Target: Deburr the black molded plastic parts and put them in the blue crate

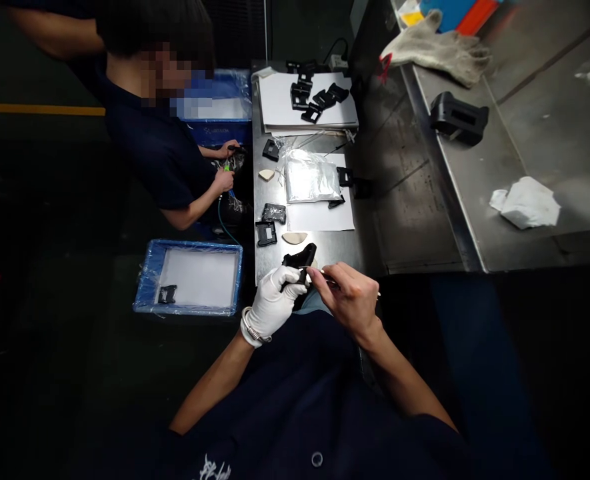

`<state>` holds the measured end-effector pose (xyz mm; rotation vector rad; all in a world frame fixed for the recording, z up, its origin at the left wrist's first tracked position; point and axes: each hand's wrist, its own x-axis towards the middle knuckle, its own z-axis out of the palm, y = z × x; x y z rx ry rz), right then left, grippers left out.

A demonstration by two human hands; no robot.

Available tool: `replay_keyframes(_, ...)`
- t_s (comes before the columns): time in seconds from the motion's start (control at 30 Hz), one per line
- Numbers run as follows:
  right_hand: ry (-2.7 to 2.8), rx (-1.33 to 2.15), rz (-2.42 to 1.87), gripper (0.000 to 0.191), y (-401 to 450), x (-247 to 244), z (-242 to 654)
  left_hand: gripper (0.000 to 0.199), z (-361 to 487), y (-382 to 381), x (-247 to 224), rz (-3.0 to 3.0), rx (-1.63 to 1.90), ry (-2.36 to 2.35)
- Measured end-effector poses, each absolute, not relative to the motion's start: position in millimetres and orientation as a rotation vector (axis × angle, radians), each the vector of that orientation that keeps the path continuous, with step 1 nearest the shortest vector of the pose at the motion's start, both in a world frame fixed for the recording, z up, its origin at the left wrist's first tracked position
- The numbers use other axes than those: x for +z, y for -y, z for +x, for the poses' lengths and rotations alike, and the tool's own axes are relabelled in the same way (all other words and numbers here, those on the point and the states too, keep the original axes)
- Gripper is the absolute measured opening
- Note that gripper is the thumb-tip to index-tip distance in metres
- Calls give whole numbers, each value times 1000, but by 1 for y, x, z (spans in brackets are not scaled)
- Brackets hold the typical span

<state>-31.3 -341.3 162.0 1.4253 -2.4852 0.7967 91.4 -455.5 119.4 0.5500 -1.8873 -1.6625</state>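
My left hand (275, 298), in a white glove with a metal band at the wrist, grips a black plastic part (302, 256) close to my body. My bare right hand (351, 297) is closed around a thin stick-like tool (331, 280). Its narrow tip reaches the black part near my left fingertips, and its pale rear end shows past the knuckles. The tool's exact kind is hidden by my fingers. Just beyond lies a pale curved piece (295, 237) on the metal table (265, 257), near a black rectangular part (266, 233).
A co-worker (145, 147) sits at left, holding a green-tipped tool. Blue plastic-lined bins (147, 273) stand beside the table. A paper stack (275, 100) bears several black parts; a clear plastic bag (312, 177) lies nearer. The metal ledge at right holds a glove (432, 50) and crumpled paper (529, 203).
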Motion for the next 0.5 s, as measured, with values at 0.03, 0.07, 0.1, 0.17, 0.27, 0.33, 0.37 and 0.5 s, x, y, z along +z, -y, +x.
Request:
replay_keyframes(0.03, 2483, 802, 1416, 33, 342, 161, -33, 12, 92, 456, 120, 551, -1675, 1892)
replay_keyframes(0.07, 2483, 804, 1404, 33, 343, 161, -35, 12, 93, 456, 120, 544, -1688, 1894)
replay_keyframes(0.1, 2484, 801, 1392, 32, 344, 161, -37, 12, 94, 456, 120, 528, -1700, 1893)
replay_keyframes(0.17, 2483, 787, 1374, 32, 345, 161, -41, 12, 96, 457, 121, 488, -1710, 1885)
replay_keyframes(0.27, 2467, 775, 1348, 32, 349, 163, -47, 13, 98, 457, 121, 448, -1712, 1849)
replay_keyframes(0.33, 2454, 765, 1331, 32, 352, 163, -53, 14, 100, 457, 122, 418, -1732, 1820)
replay_keyframes(0.37, 2453, 751, 1321, 32, 353, 163, -56, 14, 101, 457, 122, 388, -1749, 1802)
replay_keyframes(0.5, 2482, 765, 1251, 37, 356, 165, -64, 19, 102, 457, 123, 302, -1870, 1681)
